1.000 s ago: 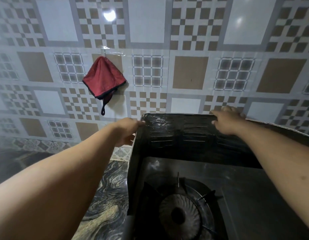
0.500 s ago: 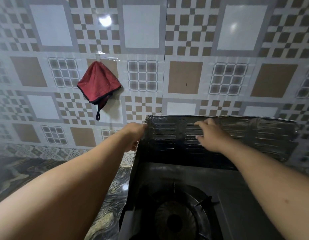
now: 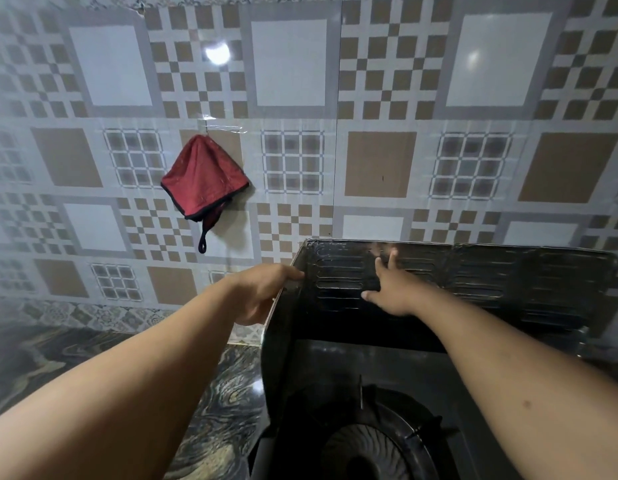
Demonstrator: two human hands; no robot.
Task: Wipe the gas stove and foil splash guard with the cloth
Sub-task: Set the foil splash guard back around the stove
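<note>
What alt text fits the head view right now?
Left hand grips the foil splash guard's left corner while the right hand lies open on its back panel above the gas stove. A red cloth hangs on the tiled wall.

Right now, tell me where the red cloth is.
In the head view the red cloth hangs on the tiled wall, up and left of the foil splash guard, above the left hand.

The cloth (image 3: 204, 180) is deep red with a black edging and a black loop hanging from it. The far wall (image 3: 380, 98) is tiled in white, grey and tan squares, checkerboards and small window grids, while the counter (image 3: 214, 410) at near left swirls in black, grey and cream marbling. The splash guard (image 3: 473, 271) is glossy black with embossed horizontal ribs, and the stove (image 3: 491, 393) is black
</note>
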